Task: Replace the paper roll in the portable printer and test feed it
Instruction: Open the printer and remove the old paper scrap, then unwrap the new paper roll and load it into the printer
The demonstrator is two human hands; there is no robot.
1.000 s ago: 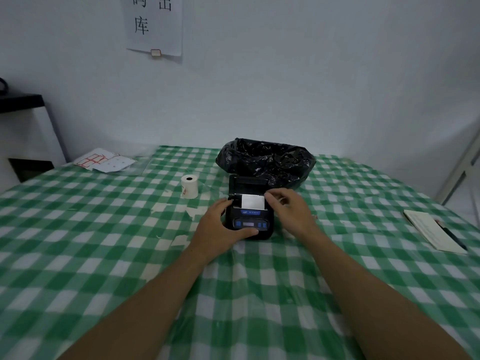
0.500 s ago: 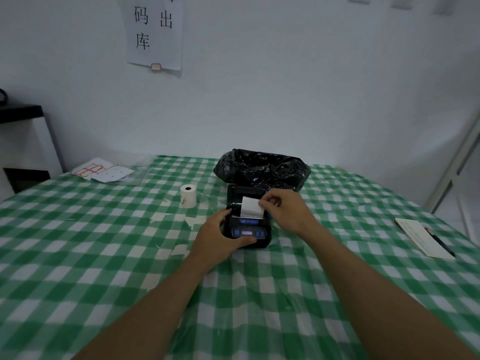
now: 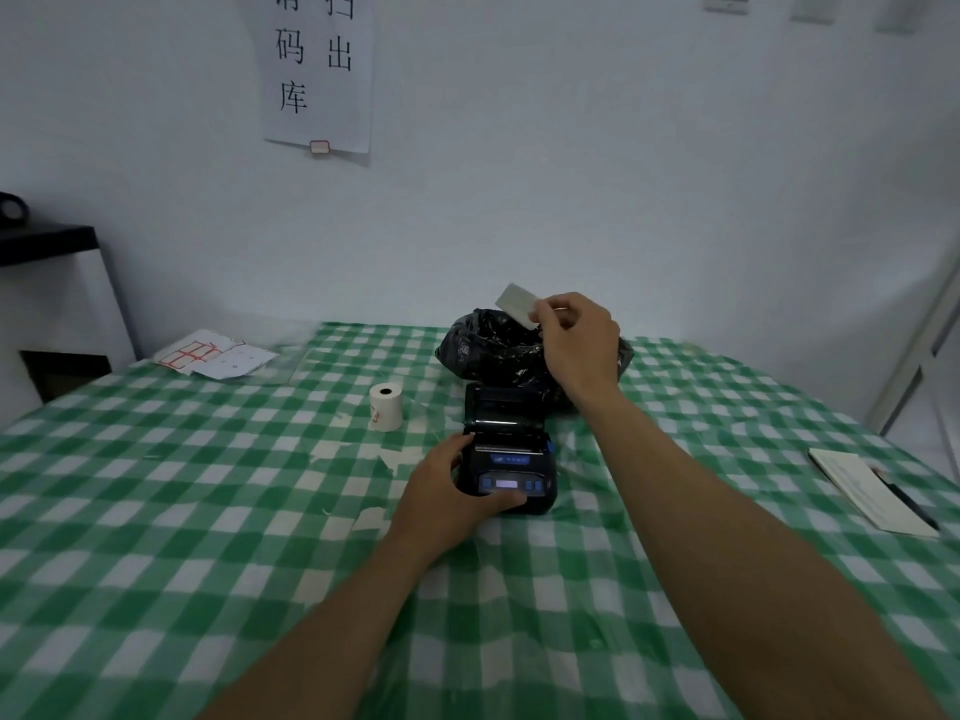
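Observation:
A small black portable printer (image 3: 511,449) with a lit display sits mid-table on the green checked cloth (image 3: 208,511). My left hand (image 3: 447,491) grips its left and front side. My right hand (image 3: 576,340) is raised above the black plastic bag (image 3: 493,350) behind the printer, pinching a torn white paper slip (image 3: 517,304). A white paper roll (image 3: 386,406) stands upright on the cloth, left of the printer.
Printed sheets (image 3: 215,354) lie at the far left of the table. A notebook with a pen (image 3: 872,491) rests near the right edge. A black shelf (image 3: 47,241) stands at the left wall, and a paper sign (image 3: 317,70) hangs above.
My right hand tore the paper slip off the printer and lifted it up and back over the black bag. My left hand stayed on the printer.

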